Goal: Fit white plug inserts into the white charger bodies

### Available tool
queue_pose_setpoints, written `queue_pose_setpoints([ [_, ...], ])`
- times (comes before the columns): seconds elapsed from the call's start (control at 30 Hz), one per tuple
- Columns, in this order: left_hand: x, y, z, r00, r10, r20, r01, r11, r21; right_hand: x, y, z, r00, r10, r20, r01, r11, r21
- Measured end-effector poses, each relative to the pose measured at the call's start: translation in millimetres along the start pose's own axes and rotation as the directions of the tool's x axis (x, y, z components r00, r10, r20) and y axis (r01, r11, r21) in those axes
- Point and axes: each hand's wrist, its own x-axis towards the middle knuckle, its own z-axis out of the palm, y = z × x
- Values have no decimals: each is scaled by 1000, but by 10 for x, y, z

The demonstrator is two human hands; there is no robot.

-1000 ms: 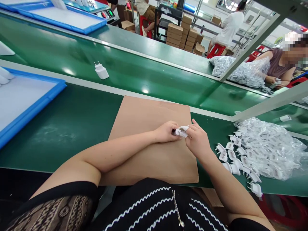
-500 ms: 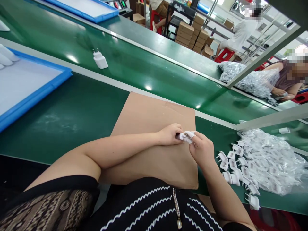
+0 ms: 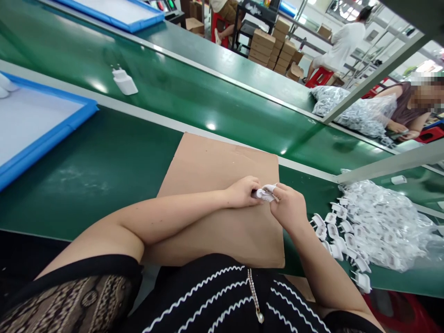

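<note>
Over a brown cardboard sheet (image 3: pixel 222 162), my two hands meet. My left hand (image 3: pixel 244 192) is closed around a small white charger plug (image 3: pixel 259 194), with most of it hidden by the fingers. White covers wrap the fingertips of my right hand (image 3: pixel 287 203), which pinches at the plug's right end; its exact shape there is too small to make out. To the right of that hand lie several loose white charger plugs (image 3: pixel 333 231), prongs pointing various ways, beside a clear plastic bag (image 3: pixel 385 226) heaped with more of them.
A blue-rimmed white tray (image 3: pixel 48 143) lies on the left. Beyond the bench's pale rail, a green conveyor belt (image 3: pixel 166 99) carries a white charger (image 3: pixel 125 82). A slanting metal post (image 3: pixel 374 76) rises at right. Opposite, a co-worker (image 3: pixel 405 106) handles items beside a plastic bag (image 3: pixel 350 111).
The charger on the belt has moved left. My hands stay together over the cardboard, with the right fingers slightly shifted around the plug. The whole view has shifted a little.
</note>
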Motion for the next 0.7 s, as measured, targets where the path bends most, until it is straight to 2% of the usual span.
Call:
queue_pose_setpoints([
  [0.13,-32,-2,46,1000,4,-29,-4,1000,26,-81,-42,71,996,76,-38,-74,996,42],
  [0.3,-61,-7,79,1000,-7,-20,8,998,66,-90,-73,105,977,212,13,-211,962,174],
  [0.43,-97,-15,95,999,25,-27,-25,1000,3,-154,-111,148,957,274,-94,-245,938,246],
  [0.53,-121,-16,84,997,83,-8,-82,994,77,-244,-150,282,932,311,-188,-244,919,311],
  [0.6,-125,-4,64,996,85,33,-89,981,172,-292,-164,412,895,367,-254,-217,855,471],
  [0.7,-119,11,44,996,64,55,-74,974,216,-317,-171,598,829,489,-272,-134,646,752],
])
